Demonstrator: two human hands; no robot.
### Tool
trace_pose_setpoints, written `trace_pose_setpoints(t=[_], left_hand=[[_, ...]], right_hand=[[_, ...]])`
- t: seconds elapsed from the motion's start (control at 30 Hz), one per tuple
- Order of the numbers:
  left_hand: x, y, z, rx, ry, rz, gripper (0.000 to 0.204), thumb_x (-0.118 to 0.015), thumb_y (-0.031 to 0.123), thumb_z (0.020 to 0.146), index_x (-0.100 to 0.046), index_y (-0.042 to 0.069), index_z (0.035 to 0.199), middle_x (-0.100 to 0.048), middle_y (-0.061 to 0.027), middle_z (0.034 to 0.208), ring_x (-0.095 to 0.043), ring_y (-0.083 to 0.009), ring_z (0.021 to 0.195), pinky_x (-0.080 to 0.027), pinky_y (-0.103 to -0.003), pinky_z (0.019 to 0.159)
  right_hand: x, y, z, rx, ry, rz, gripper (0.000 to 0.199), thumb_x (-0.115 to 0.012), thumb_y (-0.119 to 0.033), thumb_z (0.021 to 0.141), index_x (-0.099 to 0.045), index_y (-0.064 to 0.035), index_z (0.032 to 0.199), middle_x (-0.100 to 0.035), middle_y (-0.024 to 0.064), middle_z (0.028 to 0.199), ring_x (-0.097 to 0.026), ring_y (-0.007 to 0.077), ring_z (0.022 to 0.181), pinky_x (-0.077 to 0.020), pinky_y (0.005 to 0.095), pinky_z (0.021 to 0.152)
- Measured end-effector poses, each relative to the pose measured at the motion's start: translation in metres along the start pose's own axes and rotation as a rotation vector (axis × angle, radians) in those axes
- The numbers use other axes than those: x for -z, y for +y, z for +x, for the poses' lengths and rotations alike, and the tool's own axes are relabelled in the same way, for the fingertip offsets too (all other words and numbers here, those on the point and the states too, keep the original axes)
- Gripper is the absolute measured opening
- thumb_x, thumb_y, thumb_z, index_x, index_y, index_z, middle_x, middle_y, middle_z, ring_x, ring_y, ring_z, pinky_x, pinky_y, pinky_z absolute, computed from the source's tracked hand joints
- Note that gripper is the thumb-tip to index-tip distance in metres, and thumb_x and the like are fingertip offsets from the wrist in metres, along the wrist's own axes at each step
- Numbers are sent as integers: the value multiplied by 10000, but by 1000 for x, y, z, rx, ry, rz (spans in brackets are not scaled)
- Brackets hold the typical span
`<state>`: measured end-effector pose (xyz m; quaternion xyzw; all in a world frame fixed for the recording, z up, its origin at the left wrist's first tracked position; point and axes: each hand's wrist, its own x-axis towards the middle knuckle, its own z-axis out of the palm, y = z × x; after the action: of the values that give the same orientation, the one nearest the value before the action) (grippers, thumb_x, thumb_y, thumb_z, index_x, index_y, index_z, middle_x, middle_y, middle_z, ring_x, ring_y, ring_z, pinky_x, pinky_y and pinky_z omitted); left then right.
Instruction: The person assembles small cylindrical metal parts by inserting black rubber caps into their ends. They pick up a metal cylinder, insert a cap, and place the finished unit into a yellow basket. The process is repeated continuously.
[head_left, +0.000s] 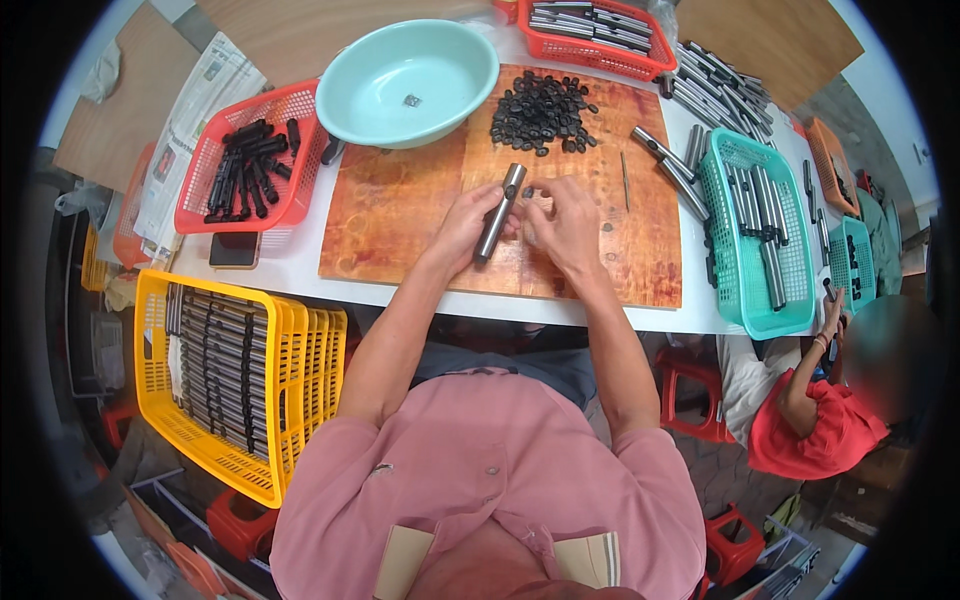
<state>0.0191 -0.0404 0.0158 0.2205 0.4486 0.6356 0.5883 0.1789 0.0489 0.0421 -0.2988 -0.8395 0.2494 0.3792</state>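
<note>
My left hand (464,226) is closed round a silver metal tube (491,232), held at a slant over the wooden board (400,245). A dark oval spot shows on the tube near its upper end. My right hand (564,224) is just to the right, its thumb and forefinger pinching a small black oval piece (528,193) close beside the tube. Beyond my hands lies a heap of similar black pieces (543,112). A thin dark rod (626,182) lies on the board's right side.
A pale blue basin (345,118) stands back left. Red baskets (190,200) (660,68), a green basket (740,305) and stacked yellow baskets (205,460) hold tubes or black parts. Loose tubes (672,165) and a phone (234,250) lie nearby. A person in red (815,425) sits at right.
</note>
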Motion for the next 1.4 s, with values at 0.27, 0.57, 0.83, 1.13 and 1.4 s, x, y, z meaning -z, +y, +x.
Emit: trace_pose_setpoints(t=[0.27, 0.57, 0.83, 1.13, 1.4], left_hand=[[-10, 2, -3, -44, 81, 13, 372, -487, 195, 1101, -571, 2, 1408, -687, -44, 1040, -677, -106, 887, -589, -270, 751], [-3, -3, -1, -44, 60, 82, 368, -553, 282, 1082, -609, 20, 1334, -688, -27, 984, -660, -89, 808, -567, -243, 701], [-6, 4, -1, -2, 54, 173, 314, -540, 306, 1080, -649, 20, 1149, -673, -28, 830, -628, -102, 645, -534, -242, 605], [-15, 15, -7, 87, 32, 161, 298, -518, 288, 1071, -634, 21, 1134, -653, -49, 790, -612, -117, 598, -502, -246, 544], [-14, -6, 0, -22, -27, 380, 301, -554, 256, 1072, -601, 29, 1264, -640, -16, 805, -597, -71, 622, -476, -222, 553]], right_hand=[[-13, -12, -3, 173, 53, -95, 224, -761, -133, 832, -721, -56, 1039, -665, 109, 911, -654, 321, 788, -497, 424, 710], [-16, -12, -8, 276, 102, -235, 199, -751, -154, 860, -723, -73, 1039, -642, 79, 862, -651, 280, 764, -503, 397, 684], [-20, -9, -10, 143, 126, 57, 195, -749, -114, 873, -724, -34, 1049, -656, 95, 908, -627, 243, 661, -512, 360, 621], [-11, 14, -8, -262, 81, 331, 167, -723, -117, 922, -725, 21, 1015, -653, 120, 898, -609, 192, 673, -494, 322, 643], [-14, 26, -12, -486, 63, 614, 204, -710, -162, 950, -748, 24, 1025, -688, 61, 839, -594, 112, 687, -496, 297, 622]])
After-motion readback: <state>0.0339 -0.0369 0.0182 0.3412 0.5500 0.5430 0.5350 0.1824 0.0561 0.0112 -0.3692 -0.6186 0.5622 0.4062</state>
